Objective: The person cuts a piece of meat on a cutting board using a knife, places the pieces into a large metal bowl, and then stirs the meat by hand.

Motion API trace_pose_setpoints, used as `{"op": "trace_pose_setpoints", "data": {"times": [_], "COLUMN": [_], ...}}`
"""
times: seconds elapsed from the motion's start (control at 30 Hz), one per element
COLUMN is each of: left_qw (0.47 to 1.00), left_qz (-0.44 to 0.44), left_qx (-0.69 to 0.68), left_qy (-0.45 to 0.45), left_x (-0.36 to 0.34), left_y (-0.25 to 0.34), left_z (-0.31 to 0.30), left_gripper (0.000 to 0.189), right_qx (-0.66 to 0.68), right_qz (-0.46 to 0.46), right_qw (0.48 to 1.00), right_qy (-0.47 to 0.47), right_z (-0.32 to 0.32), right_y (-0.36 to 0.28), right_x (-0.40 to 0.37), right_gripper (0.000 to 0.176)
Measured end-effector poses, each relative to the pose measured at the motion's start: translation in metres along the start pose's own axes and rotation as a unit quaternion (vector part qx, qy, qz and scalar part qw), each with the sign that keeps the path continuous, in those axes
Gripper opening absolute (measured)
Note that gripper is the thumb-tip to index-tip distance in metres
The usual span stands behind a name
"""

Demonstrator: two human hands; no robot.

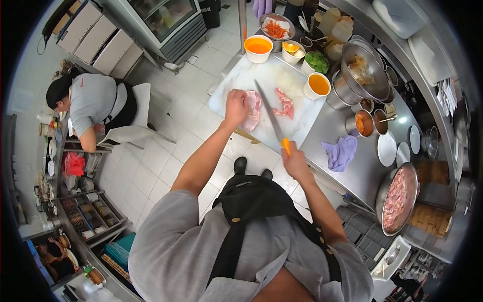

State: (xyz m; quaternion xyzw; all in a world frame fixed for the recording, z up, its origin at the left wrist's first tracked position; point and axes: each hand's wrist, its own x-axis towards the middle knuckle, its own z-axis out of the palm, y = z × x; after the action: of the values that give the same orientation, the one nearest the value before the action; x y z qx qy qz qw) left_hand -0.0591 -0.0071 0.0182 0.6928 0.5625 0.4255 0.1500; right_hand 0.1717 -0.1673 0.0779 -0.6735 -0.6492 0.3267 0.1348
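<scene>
Two cuts of meat point(254, 117) lie on the board point(225, 86). Left fingers point(241, 100) touch the bigger cut's edge; whether they pinch, I cannot tell. Right fingers point(290, 156) clench the knife point(271, 114). Meat looks light, soft, slippery: best pressed flat.

At the cutting board point(304, 123), the left hand point(236, 107) covers one edge of the raw meat slice point(253, 111); beside it, the right hand point(296, 162) hides part of the knife's orange handle point(286, 146). Beyond the board, the top edge cuts off a purple cloth point(262, 7). Far left of it, the shelf items point(46, 194) are too small to identify.
</scene>
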Motion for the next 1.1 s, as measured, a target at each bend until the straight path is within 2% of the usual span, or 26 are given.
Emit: {"op": "trace_pose_setpoints", "data": {"times": [0.03, 0.1, 0.13, 0.17, 0.23, 0.37, 0.47, 0.53, 0.6, 0.7, 0.77, 0.83, 0.87, 0.93, 0.97, 1.03, 1.1], "left_qw": [1.0, 0.99, 0.978, 0.978, 0.957, 0.956, 0.955, 0.952, 0.952, 0.956, 0.958, 0.988, 0.988, 0.983, 0.983, 0.966, 0.966], "left_qz": [-0.004, 0.027, -0.006, -0.01, 0.015, -0.012, 0.003, 0.001, 0.006, 0.003, -0.002, 0.012, 0.012, 0.022, 0.025, 0.001, -0.006], "left_qx": [-0.001, 0.127, 0.16, 0.16, 0.213, 0.213, 0.231, 0.233, 0.231, 0.218, 0.209, 0.107, 0.108, 0.143, 0.145, 0.186, 0.186], "left_qy": [0.002, -0.06, -0.133, -0.132, -0.195, -0.201, -0.188, -0.201, -0.199, -0.197, -0.194, -0.109, -0.107, -0.116, -0.114, -0.182, -0.182], "left_x": [0.002, 0.006, 0.011, 0.016, 0.019, 0.022, 0.016, 0.017, 0.015, 0.013, 0.017, 0.015, 0.013, 0.012, 0.013, 0.014, 0.016], "left_y": [0.0, 0.006, 0.009, 0.011, 0.013, 0.014, 0.01, 0.01, 0.009, 0.011, 0.007, -0.001, -0.005, -0.008, -0.008, 0.0, 0.005], "left_z": [0.005, 0.013, 0.014, 0.013, 0.015, 0.019, 0.026, 0.028, 0.026, 0.025, 0.022, 0.021, 0.022, 0.019, 0.019, 0.018, 0.017], "left_gripper": [0.018, 0.026, 0.029, 0.029, 0.027, 0.026, 0.03, 0.029, 0.029, 0.028, 0.028, 0.029, 0.029, 0.03, 0.03, 0.031, 0.03], "right_qx": [-0.003, -0.058, -0.082, -0.084, -0.089, -0.108, -0.123, -0.068, -0.031, -0.05, -0.09, -0.117, -0.117, -0.117, -0.116, -0.099, -0.096], "right_qz": [-0.001, 0.002, 0.019, 0.017, -0.036, -0.006, 0.015, -0.012, -0.079, -0.068, -0.032, 0.075, 0.073, -0.005, -0.007, -0.021, -0.018], "right_qw": [1.0, 0.997, 0.995, 0.995, 0.995, 0.994, 0.992, 0.997, 0.996, 0.996, 0.995, 0.99, 0.99, 0.993, 0.993, 0.995, 0.995], "right_qy": [-0.004, 0.043, 0.056, 0.054, 0.025, -0.01, -0.034, -0.014, 0.037, 0.028, -0.002, 0.016, 0.016, 0.021, 0.024, -0.008, -0.022], "right_z": [0.005, 0.015, 0.011, 0.008, 0.004, 0.003, 0.008, 0.025, 0.043, 0.042, 0.009, -0.003, -0.003, -0.003, 0.0, 0.01, 0.019], "right_y": [0.003, 0.005, 0.004, 0.003, 0.0, -0.012, -0.016, -0.014, -0.022, -0.015, 0.003, 0.017, 0.015, 0.006, 0.002, -0.008, -0.011], "right_x": [0.006, 0.017, 0.016, 0.018, 0.014, 0.017, 0.025, 0.067, 0.109, 0.103, 0.056, 0.03, 0.027, 0.022, 0.021, 0.021, 0.03], "right_gripper": [0.032, 0.032, 0.032, 0.032, 0.031, 0.029, 0.033, 0.04, 0.046, 0.041, 0.034, 0.029, 0.029, 0.029, 0.029, 0.029, 0.029]}}
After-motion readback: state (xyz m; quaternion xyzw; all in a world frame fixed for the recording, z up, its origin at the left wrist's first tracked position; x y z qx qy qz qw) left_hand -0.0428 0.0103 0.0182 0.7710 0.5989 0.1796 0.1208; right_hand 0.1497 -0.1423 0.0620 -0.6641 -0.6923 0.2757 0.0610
